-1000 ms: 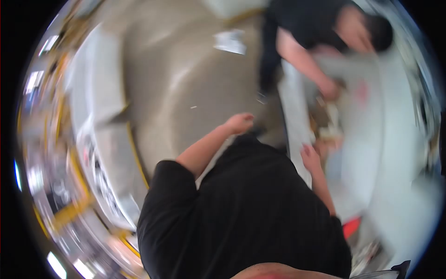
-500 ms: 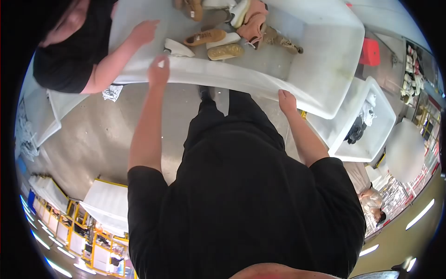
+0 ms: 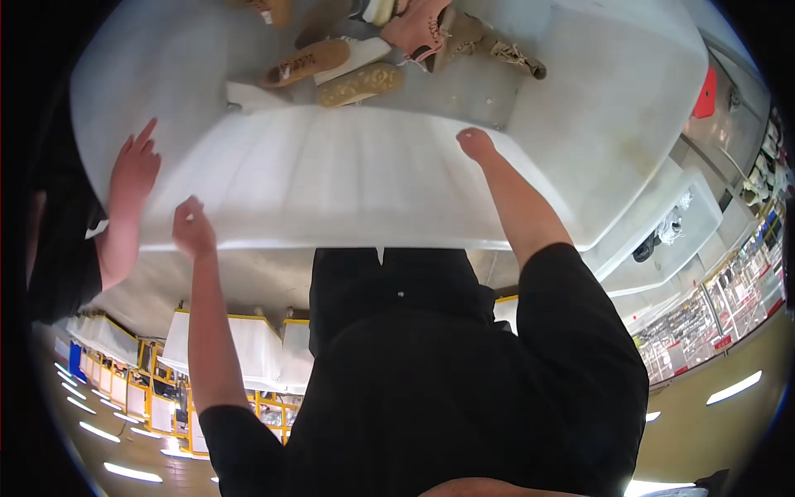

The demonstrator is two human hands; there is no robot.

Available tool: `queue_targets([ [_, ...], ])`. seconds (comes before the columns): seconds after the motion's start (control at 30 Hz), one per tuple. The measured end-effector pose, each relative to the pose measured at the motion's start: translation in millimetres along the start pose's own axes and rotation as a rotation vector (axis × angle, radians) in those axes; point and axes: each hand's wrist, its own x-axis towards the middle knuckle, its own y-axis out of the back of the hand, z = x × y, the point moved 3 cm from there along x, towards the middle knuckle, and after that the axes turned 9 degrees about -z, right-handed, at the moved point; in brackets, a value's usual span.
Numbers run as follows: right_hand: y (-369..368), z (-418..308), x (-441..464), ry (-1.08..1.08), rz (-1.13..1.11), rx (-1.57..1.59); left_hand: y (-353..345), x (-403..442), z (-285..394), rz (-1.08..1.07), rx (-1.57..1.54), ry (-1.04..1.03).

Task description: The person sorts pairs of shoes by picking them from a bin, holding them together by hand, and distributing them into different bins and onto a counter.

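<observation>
My left hand [image 3: 194, 228] is over the near wall of a large white bin [image 3: 331, 182]. Its fingers are curled, with a small white spot showing between them. Farther right, my right hand [image 3: 474, 145] is closed in a loose fist over the bin's inner side, apart from the shoes. On the bin floor lie a brown shoe [image 3: 308, 63], a shoe with a yellowish patterned sole [image 3: 360, 84], a white shoe [image 3: 257, 96], a pink high-top shoe [image 3: 416, 35] and an olive-brown lace-up shoe [image 3: 515, 58].
Another person's hand [image 3: 137, 166] reaches over the bin's left end, fingers extended. To the right stands a second white bin [image 3: 687, 240] with black and white items. A red object [image 3: 705, 93] is beyond the right wall. White carts [image 3: 236, 348] with yellow frames stand behind me.
The view has shifted, bringing the bin closer over my legs. My right hand has moved from the bin's rim to over its inside. My left hand and the other person's hand appear lower and farther left.
</observation>
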Motion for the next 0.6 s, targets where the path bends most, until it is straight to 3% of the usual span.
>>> queue_targets([
  [0.07,24,-13,36,-0.074,0.113,0.106,0,-5,10,-0.010,-0.115,0.047],
  [0.13,0,25,159,0.088,0.170,0.003,2,-8,22,-0.018,-0.091,0.026],
  [0.2,13,22,230,0.201,0.458,-0.096,1,-8,20,-0.013,-0.103,0.034],
  [0.27,75,-35,220,-0.126,0.356,0.330,0,-7,20,-0.013,-0.115,0.041],
  [0.33,114,-71,207,-0.170,0.195,0.626,-3,-8,23,0.019,-0.138,0.018],
  [0.37,106,-77,218,-0.166,0.179,0.625,-4,-8,23,0.013,-0.145,0.005],
  [0.53,75,-89,266,-0.153,0.498,1.551,-2,-9,11,0.027,-0.187,0.011],
  [0.6,49,-89,268,-0.245,0.516,1.365,0,-11,7,0.033,-0.201,-0.001],
])
